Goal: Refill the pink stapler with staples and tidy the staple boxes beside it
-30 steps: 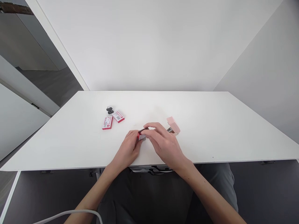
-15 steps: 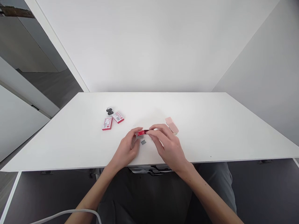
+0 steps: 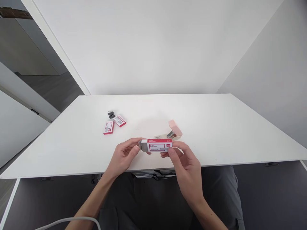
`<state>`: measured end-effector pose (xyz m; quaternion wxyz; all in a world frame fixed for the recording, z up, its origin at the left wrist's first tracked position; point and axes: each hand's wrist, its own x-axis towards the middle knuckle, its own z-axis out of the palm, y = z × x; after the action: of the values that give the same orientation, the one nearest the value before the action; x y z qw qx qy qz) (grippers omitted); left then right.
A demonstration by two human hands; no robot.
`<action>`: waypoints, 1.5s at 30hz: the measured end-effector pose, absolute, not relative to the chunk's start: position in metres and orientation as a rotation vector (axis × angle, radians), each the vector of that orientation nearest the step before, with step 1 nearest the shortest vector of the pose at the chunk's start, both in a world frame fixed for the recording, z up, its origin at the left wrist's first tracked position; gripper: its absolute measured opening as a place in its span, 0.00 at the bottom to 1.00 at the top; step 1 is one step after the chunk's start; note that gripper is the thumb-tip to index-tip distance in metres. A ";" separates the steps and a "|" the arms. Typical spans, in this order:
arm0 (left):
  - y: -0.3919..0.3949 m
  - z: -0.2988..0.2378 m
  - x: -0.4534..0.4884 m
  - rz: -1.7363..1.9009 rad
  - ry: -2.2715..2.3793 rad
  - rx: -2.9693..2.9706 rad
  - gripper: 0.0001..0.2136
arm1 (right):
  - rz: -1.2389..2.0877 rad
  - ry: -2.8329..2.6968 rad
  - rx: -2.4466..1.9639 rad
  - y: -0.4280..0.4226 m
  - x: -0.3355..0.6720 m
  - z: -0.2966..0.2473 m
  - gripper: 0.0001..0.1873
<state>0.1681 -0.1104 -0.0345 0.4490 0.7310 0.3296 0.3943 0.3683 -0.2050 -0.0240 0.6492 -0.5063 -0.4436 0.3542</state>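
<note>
A red and white staple box (image 3: 158, 147) is held level above the table, its printed side facing me. The grey flap at its left end stands open. My right hand (image 3: 185, 163) grips the right end between thumb and fingers. At the flap end, my left hand (image 3: 124, 156) is closed around the box, some fingers behind and under it. Just beyond lies a pink stapler (image 3: 177, 130) with its top swung up and the metal magazine showing; the box covers part of its pale base.
Two more red and white boxes, one nearer (image 3: 109, 127) and one farther (image 3: 119, 120), lie at the left on the white table (image 3: 216, 127). Beside them is a small black object (image 3: 111, 114). A white cable (image 3: 72, 219) crosses the lower left. Walls border the table.
The box has been raised and turned so its printed side faces me. My right hand has moved right and nearer. The small grey staple strip on the table no longer shows.
</note>
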 end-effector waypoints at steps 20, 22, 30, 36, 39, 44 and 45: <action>-0.103 -0.038 0.170 0.720 0.717 1.539 0.17 | 1.019 -0.999 -1.142 -0.204 0.365 -0.039 0.19; -0.104 -0.036 0.170 0.701 0.721 1.516 0.18 | 1.047 -1.005 -1.136 -0.203 0.366 -0.040 0.20; -0.114 -0.024 0.167 0.738 0.969 1.674 0.18 | 0.718 -1.255 -1.155 -0.208 0.382 -0.053 0.21; -0.116 -0.024 0.114 0.916 1.601 1.738 0.25 | 0.287 -1.261 -1.292 -0.216 0.444 -0.067 0.16; -0.109 -0.022 0.082 0.902 1.895 1.761 0.25 | 0.330 -1.113 -1.498 -0.206 0.480 -0.067 0.14; -0.099 -0.019 0.061 0.694 2.249 1.996 0.25 | 0.491 -1.019 -1.631 -0.177 0.521 -0.070 0.17; -0.099 -0.019 0.065 0.717 2.277 2.075 0.24 | 0.531 -1.024 -1.652 -0.172 0.525 -0.070 0.18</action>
<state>0.0645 -0.0993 -0.0187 -0.0108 0.6561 0.7198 0.2266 0.5247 -0.1719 -0.0704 0.5341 -0.6931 -0.4299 0.2227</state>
